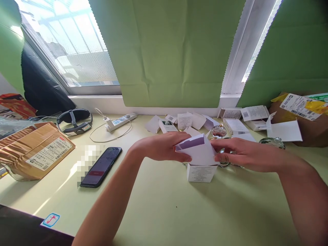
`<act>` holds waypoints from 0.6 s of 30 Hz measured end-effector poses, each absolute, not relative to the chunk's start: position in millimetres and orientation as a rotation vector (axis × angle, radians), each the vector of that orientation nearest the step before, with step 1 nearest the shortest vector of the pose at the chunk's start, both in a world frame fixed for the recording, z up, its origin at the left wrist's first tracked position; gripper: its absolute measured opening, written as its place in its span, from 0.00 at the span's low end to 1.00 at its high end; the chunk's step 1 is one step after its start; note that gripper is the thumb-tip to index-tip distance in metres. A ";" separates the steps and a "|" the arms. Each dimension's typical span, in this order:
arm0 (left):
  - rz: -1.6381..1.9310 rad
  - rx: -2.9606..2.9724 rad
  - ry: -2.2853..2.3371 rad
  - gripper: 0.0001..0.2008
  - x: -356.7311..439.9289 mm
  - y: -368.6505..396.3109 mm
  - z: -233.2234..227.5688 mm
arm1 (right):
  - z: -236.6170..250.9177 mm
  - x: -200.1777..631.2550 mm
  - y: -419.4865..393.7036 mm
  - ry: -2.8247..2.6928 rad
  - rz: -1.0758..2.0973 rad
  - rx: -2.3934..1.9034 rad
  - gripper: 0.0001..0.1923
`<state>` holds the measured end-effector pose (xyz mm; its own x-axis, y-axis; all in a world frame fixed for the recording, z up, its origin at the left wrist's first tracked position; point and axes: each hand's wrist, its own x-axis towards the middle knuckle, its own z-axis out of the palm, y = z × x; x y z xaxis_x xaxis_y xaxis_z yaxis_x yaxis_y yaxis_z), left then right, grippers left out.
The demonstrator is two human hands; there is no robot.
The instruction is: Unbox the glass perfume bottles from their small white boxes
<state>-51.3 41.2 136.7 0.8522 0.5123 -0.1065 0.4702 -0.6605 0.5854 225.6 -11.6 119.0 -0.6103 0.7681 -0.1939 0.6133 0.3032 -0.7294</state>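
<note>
A small white carton (201,163) with a purple inside stands on the pale green table (164,208), its top flaps open. My left hand (164,147) grips the carton's left flap and upper edge. My right hand (242,153) holds the right side, fingers on the flap. Just behind the carton, partly hidden by my right hand, lie clear glass pieces (224,160). A round glass bottle (218,131) stands a little farther back.
Several white cartons (232,123) and loose flaps lie along the window sill. A black phone (101,166) lies left of my hands, with a taped brown parcel (36,150), a black headset (74,121) and a power strip (120,122) beyond. A brown box (307,119) sits at the right.
</note>
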 end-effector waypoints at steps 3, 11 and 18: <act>0.156 2.467 0.704 0.17 -53.2 37.6 140.5 | 120.5 223.4 -10.7 -2.362 1.187 -1.279 0.17; 0.181 2.469 0.743 0.23 -52.8 36.6 139.9 | 120.8 222.9 -10.3 -2.383 1.121 -1.331 0.14; 0.238 2.471 0.718 0.19 -51.4 33.4 144.7 | 121.4 224.3 -9.7 -2.435 1.076 -1.360 0.13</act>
